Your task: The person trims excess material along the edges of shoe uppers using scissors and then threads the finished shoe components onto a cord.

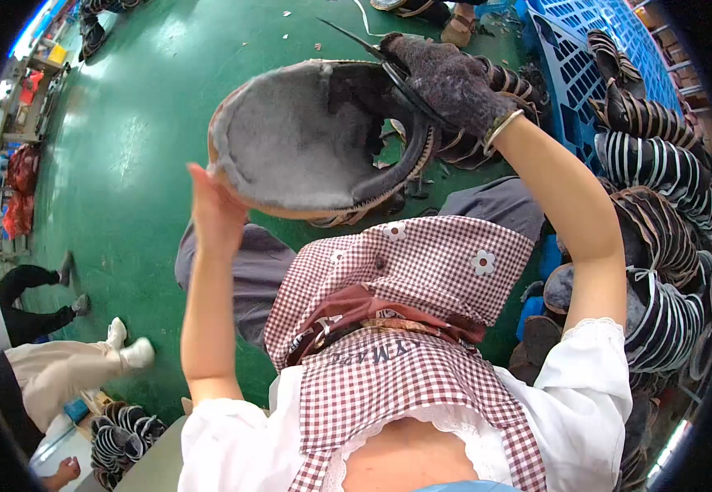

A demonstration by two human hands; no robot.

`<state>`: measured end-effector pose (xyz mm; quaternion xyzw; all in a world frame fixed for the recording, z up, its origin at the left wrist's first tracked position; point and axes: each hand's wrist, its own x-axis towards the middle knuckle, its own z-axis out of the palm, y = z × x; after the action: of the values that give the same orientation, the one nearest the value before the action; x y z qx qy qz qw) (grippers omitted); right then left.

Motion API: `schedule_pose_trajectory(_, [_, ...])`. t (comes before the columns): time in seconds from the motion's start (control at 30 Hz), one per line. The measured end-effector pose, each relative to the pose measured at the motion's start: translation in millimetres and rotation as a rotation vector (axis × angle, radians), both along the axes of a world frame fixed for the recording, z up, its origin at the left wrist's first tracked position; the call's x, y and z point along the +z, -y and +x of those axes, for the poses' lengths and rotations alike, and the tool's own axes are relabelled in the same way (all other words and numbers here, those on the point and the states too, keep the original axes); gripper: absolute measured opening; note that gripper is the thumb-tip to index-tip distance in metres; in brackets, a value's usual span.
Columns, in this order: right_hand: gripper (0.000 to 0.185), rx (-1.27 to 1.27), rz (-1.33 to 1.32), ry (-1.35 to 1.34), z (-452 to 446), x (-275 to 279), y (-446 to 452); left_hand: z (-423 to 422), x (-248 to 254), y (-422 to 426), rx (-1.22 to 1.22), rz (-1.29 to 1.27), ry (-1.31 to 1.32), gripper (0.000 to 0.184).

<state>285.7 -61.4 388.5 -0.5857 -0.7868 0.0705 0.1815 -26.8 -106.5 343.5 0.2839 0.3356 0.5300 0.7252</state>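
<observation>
A fleece-lined slipper (290,139), grey inside with a pale stitched edge and a dark opening at its right end, is held up in front of my lap. My bare left hand (218,209) grips its left end, thumb up outside the rim and fingers partly hidden beneath. My right hand (450,82), in a dark fuzzy glove, is closed round a pair of scissors (409,88). The scissors' blades point up and left, past the slipper's upper right edge. Whether the gloved fingers also grip the slipper, I cannot tell.
Bundles of tied slipper pieces (655,168) are piled on the right beside a blue plastic crate (557,82). More bundles (122,439) lie at lower left. People's legs (69,373) show at left on the green floor (126,156). Shelves (24,131) line the far left.
</observation>
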Motion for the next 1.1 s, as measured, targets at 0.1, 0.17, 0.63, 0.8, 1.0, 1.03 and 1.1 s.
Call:
schedule_pose_trajectory(0.1, [0.043, -0.014, -0.081, 0.067, 7, -14, -9, 20, -27, 33, -0.121, 0.247, -0.065, 0.045])
schedule_pose_trajectory(0.17, [0.046, -0.025, -0.172, 0.042, 4, -13, -8, 30, -22, 31, -0.089, 0.254, -0.174, 0.040])
schedule_pose_trajectory(0.63, [0.070, 0.480, 0.232, -0.175, 1, -14, 79, 15, 7, 15, -0.041, 0.347, 0.103, 0.032])
schedule_pose_trajectory(0.8, [0.070, 0.464, 0.314, -0.055, -9, -16, 86, 26, 8, 20, -0.088, 0.341, 0.105, 0.035])
schedule_pose_trajectory(1.0, [0.064, 0.415, 0.211, -0.214, -15, -9, 103, 32, 13, 25, -0.128, 0.352, 0.121, 0.035])
schedule_pose_trajectory(1.03, [0.064, 0.419, 0.214, -0.212, -19, -6, 102, 34, 13, 27, -0.136, 0.341, 0.074, 0.030])
schedule_pose_trajectory(1.1, [0.063, 0.338, 0.315, -0.137, -30, 2, 100, 40, 13, 30, -0.143, 0.328, 0.026, 0.026])
